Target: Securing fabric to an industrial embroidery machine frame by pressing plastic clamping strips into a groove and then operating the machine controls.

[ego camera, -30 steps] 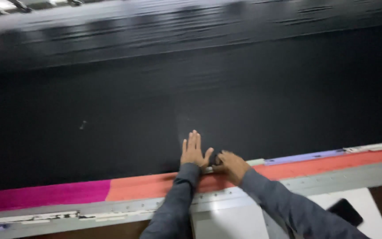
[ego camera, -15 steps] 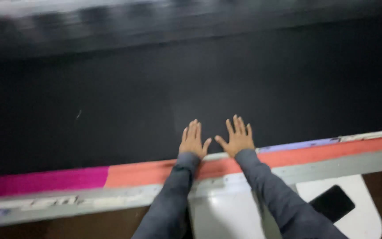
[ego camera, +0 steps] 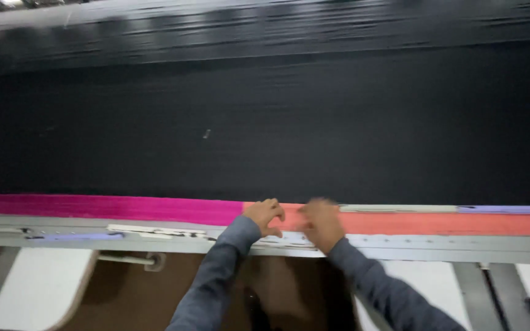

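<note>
My two hands, in grey sleeves, sit just below the middle of the frame at the near edge of a wide black sheet of threads that fills the upper two thirds of the picture. Half a second ago both hands lay flat with fingers spread on the black sheet; now they have pulled back onto the coloured band along its lower edge. My left hand has its fingers curled under, knuckles forward, resting where the magenta band meets the coral band; I cannot tell whether it grips anything. My right hand, just beside it and blurred by motion, lies loosely bent on the coral band, and whether it holds something is unclear. Below the bands runs a grey metal rail across the whole width. Under the rail, at lower left, a white panel borders a brown floor.
</note>
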